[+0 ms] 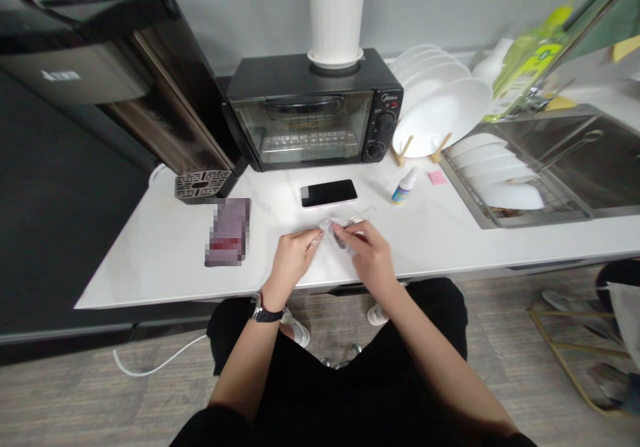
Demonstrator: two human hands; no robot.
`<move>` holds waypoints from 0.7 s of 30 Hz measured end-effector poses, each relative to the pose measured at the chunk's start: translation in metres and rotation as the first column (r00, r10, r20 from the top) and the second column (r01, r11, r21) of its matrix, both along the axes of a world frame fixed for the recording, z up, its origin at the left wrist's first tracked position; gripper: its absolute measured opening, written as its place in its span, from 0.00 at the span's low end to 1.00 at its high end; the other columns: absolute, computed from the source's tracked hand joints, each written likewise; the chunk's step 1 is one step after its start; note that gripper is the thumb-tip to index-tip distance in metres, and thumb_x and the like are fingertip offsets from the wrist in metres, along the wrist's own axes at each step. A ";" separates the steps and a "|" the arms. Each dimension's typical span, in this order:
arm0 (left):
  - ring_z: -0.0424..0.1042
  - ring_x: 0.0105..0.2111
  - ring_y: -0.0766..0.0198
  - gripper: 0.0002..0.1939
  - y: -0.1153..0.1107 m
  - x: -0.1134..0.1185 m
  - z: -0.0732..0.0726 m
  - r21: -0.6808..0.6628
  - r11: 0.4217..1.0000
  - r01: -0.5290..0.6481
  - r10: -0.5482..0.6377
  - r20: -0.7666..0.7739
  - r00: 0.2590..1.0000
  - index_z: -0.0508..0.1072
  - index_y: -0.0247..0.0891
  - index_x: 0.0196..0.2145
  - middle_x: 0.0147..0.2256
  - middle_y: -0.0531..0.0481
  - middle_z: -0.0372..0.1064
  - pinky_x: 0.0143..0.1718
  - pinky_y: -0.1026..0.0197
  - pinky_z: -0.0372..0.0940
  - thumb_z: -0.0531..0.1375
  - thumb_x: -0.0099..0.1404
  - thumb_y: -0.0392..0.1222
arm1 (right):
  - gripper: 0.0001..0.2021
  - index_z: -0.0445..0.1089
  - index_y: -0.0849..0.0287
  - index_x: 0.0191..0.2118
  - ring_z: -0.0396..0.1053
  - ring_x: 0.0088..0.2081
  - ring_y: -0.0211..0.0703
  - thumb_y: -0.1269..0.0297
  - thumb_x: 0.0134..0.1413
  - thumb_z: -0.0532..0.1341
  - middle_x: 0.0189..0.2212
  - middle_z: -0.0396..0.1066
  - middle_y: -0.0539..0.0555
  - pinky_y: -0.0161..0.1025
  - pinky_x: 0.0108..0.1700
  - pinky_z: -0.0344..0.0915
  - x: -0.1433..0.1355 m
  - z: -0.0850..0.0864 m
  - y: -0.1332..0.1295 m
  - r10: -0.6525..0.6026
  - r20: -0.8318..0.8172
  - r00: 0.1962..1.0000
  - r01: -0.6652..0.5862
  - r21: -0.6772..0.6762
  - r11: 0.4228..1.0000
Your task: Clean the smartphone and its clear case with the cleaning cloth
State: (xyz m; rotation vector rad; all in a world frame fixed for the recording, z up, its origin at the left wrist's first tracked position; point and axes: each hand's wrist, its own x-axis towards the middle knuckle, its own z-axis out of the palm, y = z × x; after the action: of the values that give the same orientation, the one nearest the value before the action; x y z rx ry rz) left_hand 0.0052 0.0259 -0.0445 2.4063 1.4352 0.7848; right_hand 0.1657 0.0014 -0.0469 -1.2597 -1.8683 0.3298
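Observation:
Above the counter's front edge, my two hands meet over a small, partly hidden item that looks like a pair of thin-framed glasses (356, 219) with a pale cloth (327, 224) around it. My left hand (295, 253) is closed, pinching the left end; a watch circles that wrist. Fingers bent, my right hand (371, 252) grips the other side, where a thin clear piece sticks out. Just beyond lies a phone (329, 193), dark screen up. A small white spray bottle (404, 187) with a blue and yellow label stands to the right.
A purple pouch-like item (229, 233), partly pixelated, lies left on the white counter (150, 260). Behind stand a drinks dispenser (165, 100) and toaster oven (315, 120). White plates (440, 113) fill a rack beside the sink (575, 167). A pink sticky note (437, 177) lies near it.

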 end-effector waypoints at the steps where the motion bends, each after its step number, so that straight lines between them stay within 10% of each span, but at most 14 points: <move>1: 0.65 0.32 0.65 0.11 0.000 0.002 0.002 0.000 1.000 0.012 -0.012 0.011 1.000 0.67 0.37 0.32 0.33 0.50 0.67 0.33 0.64 0.59 0.47 0.54 0.34 | 0.22 0.55 0.51 0.45 0.57 0.37 0.37 0.79 0.43 0.44 0.34 0.57 0.51 0.34 0.36 0.58 0.011 0.000 0.004 -0.073 -0.020 0.997 0.073 0.002 0.997; 5: 0.64 0.35 0.66 0.13 -0.001 0.005 0.006 -0.001 1.000 0.020 -0.020 0.029 0.999 0.64 0.41 0.38 0.36 0.53 0.65 0.36 0.64 0.59 0.46 0.56 0.35 | 0.22 0.55 0.53 0.45 0.57 0.37 0.37 0.80 0.43 0.45 0.35 0.56 0.53 0.34 0.35 0.58 0.021 0.001 0.009 -0.168 -0.017 0.986 0.168 -0.009 0.986; 11: 0.66 0.23 0.64 0.11 -0.001 -0.001 0.002 -0.007 0.999 -0.031 0.031 -0.019 0.999 0.69 0.37 0.24 0.22 0.49 0.67 0.25 0.63 0.59 0.48 0.53 0.34 | 0.23 0.50 0.48 0.47 0.56 0.37 0.36 0.77 0.45 0.44 0.34 0.57 0.50 0.34 0.37 0.57 -0.017 -0.004 -0.005 0.095 0.078 0.992 -0.092 -0.040 0.995; 17: 0.64 0.35 0.65 0.13 -0.003 0.007 0.009 -0.002 1.000 0.008 -0.008 0.034 0.999 0.64 0.43 0.37 0.36 0.54 0.65 0.35 0.64 0.59 0.46 0.55 0.35 | 0.24 0.54 0.54 0.46 0.56 0.37 0.37 0.81 0.41 0.45 0.35 0.55 0.53 0.34 0.36 0.58 0.021 -0.001 0.010 -0.191 -0.036 0.981 0.191 -0.010 0.981; 21: 0.66 0.26 0.64 0.11 -0.003 0.001 0.005 -0.008 1.000 -0.026 0.025 -0.017 1.000 0.67 0.40 0.26 0.26 0.50 0.68 0.27 0.64 0.60 0.47 0.54 0.34 | 0.25 0.51 0.48 0.47 0.57 0.36 0.37 0.79 0.43 0.44 0.34 0.57 0.50 0.34 0.36 0.58 -0.016 -0.001 -0.005 0.012 0.055 0.998 -0.009 -0.054 0.998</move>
State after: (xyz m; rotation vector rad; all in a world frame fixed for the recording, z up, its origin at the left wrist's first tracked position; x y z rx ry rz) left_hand 0.0063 0.0233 -0.0399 2.3987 1.4755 0.7646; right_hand 0.1500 -0.0040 -0.0480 -1.3078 -1.9243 0.3566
